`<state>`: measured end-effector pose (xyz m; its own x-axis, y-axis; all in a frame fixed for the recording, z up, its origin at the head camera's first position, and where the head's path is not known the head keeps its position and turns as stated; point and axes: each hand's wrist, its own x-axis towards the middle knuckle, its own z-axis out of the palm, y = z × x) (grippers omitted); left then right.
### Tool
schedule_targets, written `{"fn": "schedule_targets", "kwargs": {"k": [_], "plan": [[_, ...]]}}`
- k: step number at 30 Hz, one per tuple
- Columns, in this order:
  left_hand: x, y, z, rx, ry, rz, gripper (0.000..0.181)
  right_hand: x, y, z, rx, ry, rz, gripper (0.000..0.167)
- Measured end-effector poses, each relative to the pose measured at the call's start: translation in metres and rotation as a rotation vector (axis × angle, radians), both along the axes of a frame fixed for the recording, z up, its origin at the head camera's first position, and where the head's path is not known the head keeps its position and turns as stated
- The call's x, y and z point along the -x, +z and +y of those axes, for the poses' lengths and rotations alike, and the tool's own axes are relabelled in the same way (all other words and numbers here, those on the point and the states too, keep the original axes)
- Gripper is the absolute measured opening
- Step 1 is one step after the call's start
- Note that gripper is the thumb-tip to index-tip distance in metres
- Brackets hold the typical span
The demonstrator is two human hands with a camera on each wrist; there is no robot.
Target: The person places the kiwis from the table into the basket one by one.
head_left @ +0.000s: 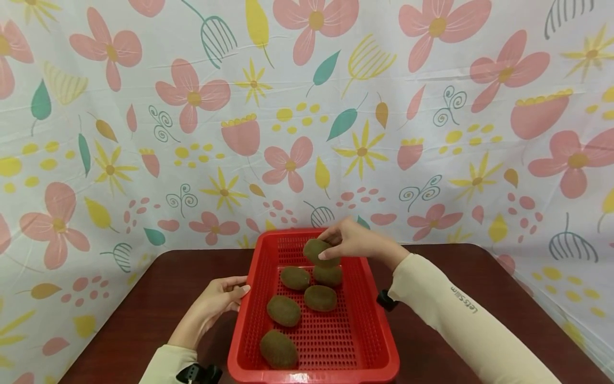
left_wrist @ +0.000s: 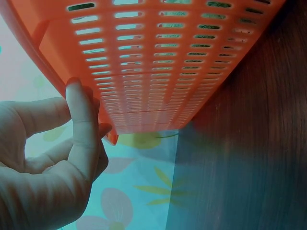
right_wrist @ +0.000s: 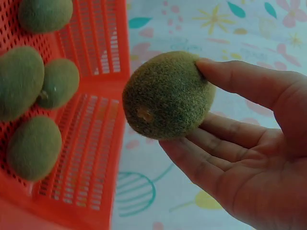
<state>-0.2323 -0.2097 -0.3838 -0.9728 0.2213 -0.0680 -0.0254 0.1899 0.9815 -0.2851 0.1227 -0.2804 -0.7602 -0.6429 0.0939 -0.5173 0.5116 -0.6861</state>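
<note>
My right hand (head_left: 355,242) pinches a brown, fuzzy kiwi (head_left: 314,252) between thumb and fingers, above the far end of a red plastic basket (head_left: 384,341). In the right wrist view the held kiwi (right_wrist: 168,96) shows its stem end, clear of the basket wall. Several other kiwis lie on the basket's slotted bottom, among them a kiwi (head_left: 279,349) at the near left and another kiwi (head_left: 320,298) in the middle. At the basket's left rim, my left hand (head_left: 216,301) holds the edge with thumb and fingers; the left wrist view shows those fingers (left_wrist: 82,124) against the rim.
The basket stands on a dark brown table (head_left: 192,266), with bare wood to its left and right. Behind the table hangs a white cloth (head_left: 297,117) printed with flowers and leaves. A black wrist strap (head_left: 386,300) is close to the basket's right rim.
</note>
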Motion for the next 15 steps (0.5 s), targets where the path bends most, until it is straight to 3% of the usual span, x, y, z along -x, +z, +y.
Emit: {"fn": "schedule_targets", "kwargs": {"k": [15], "plan": [[0.0,0.0,-0.001,-0.006,0.001,0.003,0.05,-0.009,-0.024,-0.033,-0.074,0.139,-0.102,0.037]]}}
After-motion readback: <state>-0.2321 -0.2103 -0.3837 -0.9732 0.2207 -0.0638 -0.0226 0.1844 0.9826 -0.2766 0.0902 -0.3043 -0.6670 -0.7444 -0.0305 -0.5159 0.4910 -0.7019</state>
